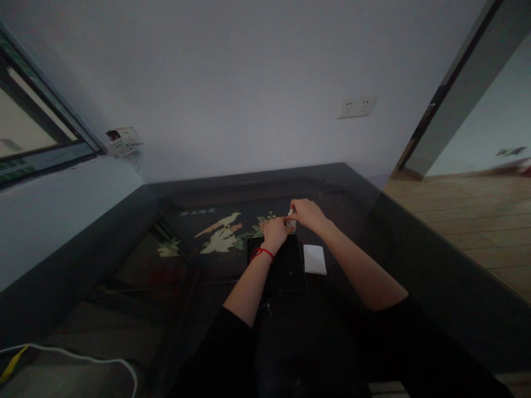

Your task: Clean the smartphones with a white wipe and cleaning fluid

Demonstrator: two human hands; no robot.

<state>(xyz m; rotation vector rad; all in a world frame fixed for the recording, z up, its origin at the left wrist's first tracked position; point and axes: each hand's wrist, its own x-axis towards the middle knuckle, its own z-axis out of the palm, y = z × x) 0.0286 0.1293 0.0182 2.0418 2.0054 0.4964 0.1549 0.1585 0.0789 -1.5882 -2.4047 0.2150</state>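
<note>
A small clear bottle (pixel 291 225) with a whitish top stands near the middle of the dark table, between my two hands. My left hand (pixel 274 231), with a red string bracelet at the wrist, is closed around the bottle's left side. From the right, my right hand (pixel 306 212) pinches the bottle's top with bent fingers. Just below my left hand lies a flat black tablet-like object (pixel 290 271), partly covered by my left wrist. Beside it on the right is a white folded cloth or paper pad (pixel 315 260).
The glossy dark table (pixel 136 265) bears a bird-and-flower picture (pixel 219 235) and meets the wall at the back. A small shiny item (pixel 266 305) lies near my left forearm. A white cable (pixel 83 357) runs at lower left. Wall sockets (pixel 357 106) are above.
</note>
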